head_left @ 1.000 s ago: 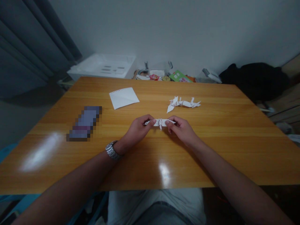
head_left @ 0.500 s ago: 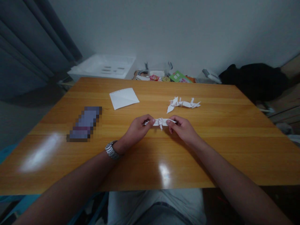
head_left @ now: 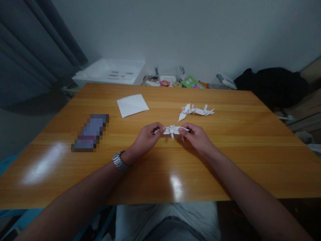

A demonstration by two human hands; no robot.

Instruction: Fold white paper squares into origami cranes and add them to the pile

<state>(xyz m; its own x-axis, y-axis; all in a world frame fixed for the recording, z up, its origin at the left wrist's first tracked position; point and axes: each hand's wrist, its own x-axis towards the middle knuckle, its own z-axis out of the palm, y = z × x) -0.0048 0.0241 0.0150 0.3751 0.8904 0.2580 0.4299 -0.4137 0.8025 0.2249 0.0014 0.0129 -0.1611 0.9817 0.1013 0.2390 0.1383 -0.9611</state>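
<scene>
Between my two hands a small white origami paper crane (head_left: 172, 130) is stretched out just above the wooden table (head_left: 150, 167). My left hand (head_left: 149, 134) pinches its left end between thumb and fingers. At its right end, the thumb and fingers of my right hand (head_left: 194, 135) are closed in the same way. A short folded point hangs down from the middle of the paper. Beyond my right hand, several white folded paper cranes (head_left: 197, 111) lie close together in a row on the table.
A white sheet of paper (head_left: 132, 105) with a torn, perforated edge lies at the back left. Nearer on the left is a pixelated flat object (head_left: 90, 133). Behind the table stand a white plastic bin (head_left: 110, 72) and packets, among them a green one (head_left: 192, 82).
My right hand has shifted very slightly to the right with its end of the paper. Otherwise the grip and the things on the table look the same.
</scene>
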